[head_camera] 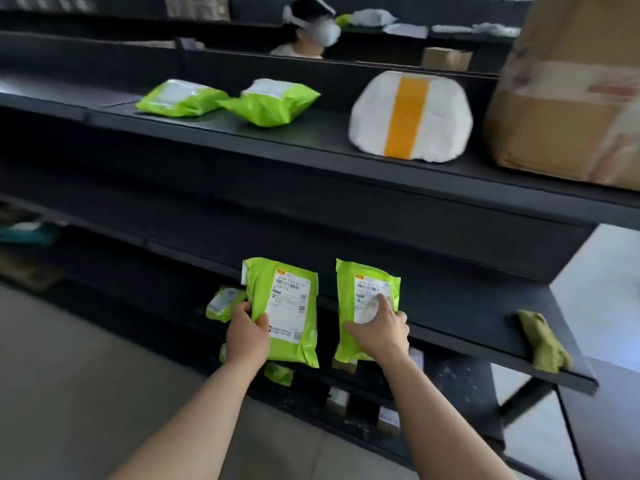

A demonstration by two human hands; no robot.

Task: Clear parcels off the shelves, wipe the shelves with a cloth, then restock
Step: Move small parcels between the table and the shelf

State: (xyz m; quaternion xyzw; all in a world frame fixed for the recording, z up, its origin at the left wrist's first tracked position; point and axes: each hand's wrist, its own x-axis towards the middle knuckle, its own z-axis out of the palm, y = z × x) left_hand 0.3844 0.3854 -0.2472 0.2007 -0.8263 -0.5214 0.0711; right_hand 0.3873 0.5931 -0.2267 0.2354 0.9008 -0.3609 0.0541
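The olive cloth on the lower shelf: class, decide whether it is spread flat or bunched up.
Bunched up. The cloth lies in a crumpled, creased heap at the front edge of the shelf.

The left mailer (287, 317) and right mailer (349, 299) were thin, glossy green plastic, wrinkled, each with a smooth white paper label. The shelf (311, 140) looked like dark painted metal with a matt finish. The cloth (543, 341) was olive fabric, soft and crumpled. The parcel (374, 116) wore matt white foam-like wrap under a smooth yellow tape (405, 116). The box (568, 109) was dull brown cardboard. The floor (86, 375) was smooth, matt grey.
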